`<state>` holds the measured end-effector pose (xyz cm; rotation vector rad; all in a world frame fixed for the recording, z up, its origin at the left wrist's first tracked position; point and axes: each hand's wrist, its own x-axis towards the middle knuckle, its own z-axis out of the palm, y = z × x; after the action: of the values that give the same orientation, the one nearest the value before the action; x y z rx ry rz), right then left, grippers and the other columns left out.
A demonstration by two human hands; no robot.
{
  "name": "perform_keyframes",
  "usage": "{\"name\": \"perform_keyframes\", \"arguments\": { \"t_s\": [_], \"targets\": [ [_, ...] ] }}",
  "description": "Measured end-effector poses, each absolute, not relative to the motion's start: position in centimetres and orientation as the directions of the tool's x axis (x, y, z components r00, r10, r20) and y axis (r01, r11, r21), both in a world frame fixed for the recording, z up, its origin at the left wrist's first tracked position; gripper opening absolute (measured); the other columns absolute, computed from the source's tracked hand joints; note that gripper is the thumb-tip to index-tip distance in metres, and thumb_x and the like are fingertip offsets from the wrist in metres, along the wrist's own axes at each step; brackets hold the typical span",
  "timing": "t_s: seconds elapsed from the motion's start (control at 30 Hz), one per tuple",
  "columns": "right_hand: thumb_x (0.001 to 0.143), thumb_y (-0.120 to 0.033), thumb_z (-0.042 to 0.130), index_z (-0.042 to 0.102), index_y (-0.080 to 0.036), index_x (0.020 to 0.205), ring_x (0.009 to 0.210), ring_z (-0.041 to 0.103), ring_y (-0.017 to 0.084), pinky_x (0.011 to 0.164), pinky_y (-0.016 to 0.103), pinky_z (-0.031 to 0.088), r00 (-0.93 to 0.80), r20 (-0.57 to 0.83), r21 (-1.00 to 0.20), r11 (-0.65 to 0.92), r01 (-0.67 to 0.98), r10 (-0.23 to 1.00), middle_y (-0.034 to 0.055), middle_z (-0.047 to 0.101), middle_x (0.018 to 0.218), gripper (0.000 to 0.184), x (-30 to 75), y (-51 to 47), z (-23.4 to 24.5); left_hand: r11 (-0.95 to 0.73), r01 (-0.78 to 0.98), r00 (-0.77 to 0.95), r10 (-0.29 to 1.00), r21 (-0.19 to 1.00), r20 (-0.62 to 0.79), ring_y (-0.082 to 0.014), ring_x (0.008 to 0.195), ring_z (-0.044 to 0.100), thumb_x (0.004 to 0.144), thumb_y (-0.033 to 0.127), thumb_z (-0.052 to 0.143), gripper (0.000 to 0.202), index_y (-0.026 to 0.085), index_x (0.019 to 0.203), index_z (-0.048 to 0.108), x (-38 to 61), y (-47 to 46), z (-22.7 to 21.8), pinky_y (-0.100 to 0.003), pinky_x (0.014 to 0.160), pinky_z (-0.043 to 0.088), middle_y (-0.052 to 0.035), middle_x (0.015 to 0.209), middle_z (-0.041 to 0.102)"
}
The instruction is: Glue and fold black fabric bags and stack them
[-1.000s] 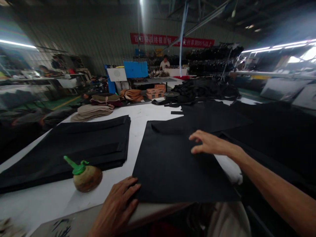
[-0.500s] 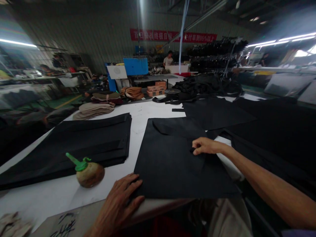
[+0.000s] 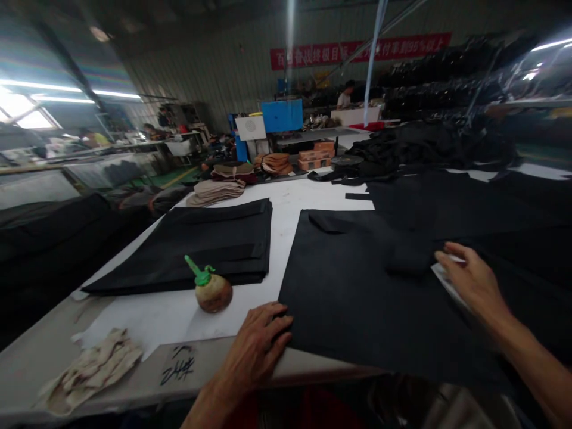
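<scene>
A large black fabric panel lies flat on the white-covered table in front of me. My left hand rests with spread fingers on the panel's lower left corner, at the table's front edge. Across the upper part of the panel runs a loose black strip, its left end curled into a fold. Dark folded fabric lies further right on the panel. By the right edge my right hand has bent fingers, thumb and forefinger close together; anything between them is lost against the black cloth.
Left of the panel is a stack of black panels, with a round, green-spouted bottle before it. A crumpled cloth lies front left. Brown fabric bundles, orange boxes and a black heap stand behind. A person is far back.
My right hand has moved right, from the middle of the panel to its right edge. Dark folded fabric now lies where it was. My left hand stays at the corner; the view has turned left.
</scene>
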<state>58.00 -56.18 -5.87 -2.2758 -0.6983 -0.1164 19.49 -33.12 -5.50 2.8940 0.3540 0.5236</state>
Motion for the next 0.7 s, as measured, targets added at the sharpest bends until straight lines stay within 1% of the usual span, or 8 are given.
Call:
{"name": "perform_keyframes", "arguments": {
  "t_s": [0.07, 0.13, 0.23, 0.37, 0.47, 0.57, 0.63, 0.7],
  "targets": [
    [0.08, -0.06, 0.042, 0.049, -0.017, 0.121, 0.106, 0.057, 0.035, 0.089, 0.05, 0.045, 0.801, 0.27, -0.586, -0.568, 0.577, 0.535, 0.0217, 0.056, 0.118, 0.059, 55.8, -57.1, -6.9, -0.955, 0.196, 0.906, 0.263, 0.221, 0.333, -0.0223, 0.11, 0.053, 0.088, 0.024, 0.051, 0.024, 0.025, 0.11, 0.06, 19.4, -33.1, -5.6, -0.038, 0.091, 0.048, -0.0068, 0.117, 0.058],
    [0.077, -0.06, 0.047, 0.053, -0.019, 0.118, 0.115, 0.051, 0.034, 0.097, 0.051, 0.039, 0.709, 0.299, -0.467, -0.55, 0.692, 0.639, 0.0167, 0.055, 0.124, 0.058, 53.8, -57.8, -7.9, -0.955, 0.191, 0.904, 0.26, 0.225, 0.339, -0.0221, 0.109, 0.053, 0.087, 0.024, 0.051, 0.024, 0.024, 0.11, 0.06, 19.4, -33.0, -5.7, -0.037, 0.09, 0.049, -0.0069, 0.115, 0.058],
    [0.078, -0.063, 0.045, 0.054, -0.018, 0.123, 0.119, 0.047, 0.036, 0.096, 0.054, 0.038, 0.587, 0.34, -0.205, -0.551, 0.809, 0.735, 0.0165, 0.049, 0.133, 0.064, 51.5, -58.4, -9.2, -0.949, 0.197, 0.902, 0.273, 0.244, 0.335, -0.0221, 0.108, 0.053, 0.087, 0.023, 0.052, 0.024, 0.024, 0.109, 0.059, 19.4, -33.1, -5.6, -0.037, 0.089, 0.048, -0.007, 0.115, 0.057],
    [0.082, -0.058, 0.045, 0.06, -0.017, 0.118, 0.12, 0.045, 0.037, 0.093, 0.052, 0.041, 0.488, 0.334, 0.004, -0.519, 0.854, 0.806, 0.0153, 0.053, 0.131, 0.057, 51.4, -57.5, -9.5, -0.932, 0.216, 0.9, 0.305, 0.291, 0.31, -0.0224, 0.105, 0.052, 0.086, 0.021, 0.051, 0.024, 0.024, 0.11, 0.058, 19.6, -33.5, -5.3, -0.039, 0.088, 0.047, -0.0074, 0.113, 0.055],
    [0.084, -0.036, 0.048, 0.058, -0.014, 0.12, 0.122, 0.045, 0.034, 0.091, 0.046, 0.043, 0.4, 0.276, 0.058, -0.431, 0.901, 0.874, 0.0148, 0.051, 0.134, 0.043, 53.1, -55.7, -8.2, -0.918, 0.245, 0.899, 0.336, 0.313, 0.281, -0.0232, 0.101, 0.052, 0.087, 0.022, 0.051, 0.023, 0.023, 0.108, 0.058, 19.9, -33.9, -5.1, -0.041, 0.085, 0.047, -0.0077, 0.108, 0.055],
    [0.083, -0.013, 0.044, 0.06, -0.016, 0.116, 0.115, 0.05, 0.032, 0.088, 0.048, 0.043, 0.364, 0.243, 0.061, -0.388, 0.919, 0.899, 0.0146, 0.058, 0.124, 0.037, 54.7, -53.3, -6.5, -0.9, 0.282, 0.903, 0.366, 0.333, 0.224, -0.0239, 0.097, 0.052, 0.087, 0.024, 0.051, 0.021, 0.024, 0.106, 0.058, 20.1, -34.5, -4.8, -0.044, 0.084, 0.045, -0.0073, 0.104, 0.055],
    [0.084, -0.007, 0.042, 0.064, -0.018, 0.104, 0.11, 0.053, 0.03, 0.089, 0.049, 0.042, 0.338, 0.218, 0.052, -0.357, 0.933, 0.915, 0.0127, 0.064, 0.112, 0.032, 55.2, -51.5, -5.5, -0.893, 0.289, 0.909, 0.369, 0.345, 0.195, -0.0238, 0.096, 0.052, 0.087, 0.023, 0.051, 0.02, 0.024, 0.106, 0.058, 20.1, -34.7, -4.6, -0.044, 0.084, 0.045, -0.0067, 0.103, 0.055],
    [0.085, -0.008, 0.047, 0.065, -0.018, 0.095, 0.102, 0.057, 0.024, 0.088, 0.044, 0.044, 0.299, 0.169, 0.022, -0.307, 0.952, 0.939, 0.008, 0.067, 0.102, 0.022, 55.2, -49.1, -4.6, -0.891, 0.284, 0.909, 0.368, 0.354, 0.196, -0.0234, 0.096, 0.051, 0.087, 0.022, 0.05, 0.02, 0.024, 0.106, 0.057, 20.1, -34.9, -4.6, -0.044, 0.084, 0.044, -0.0062, 0.104, 0.055]
  ]
}}
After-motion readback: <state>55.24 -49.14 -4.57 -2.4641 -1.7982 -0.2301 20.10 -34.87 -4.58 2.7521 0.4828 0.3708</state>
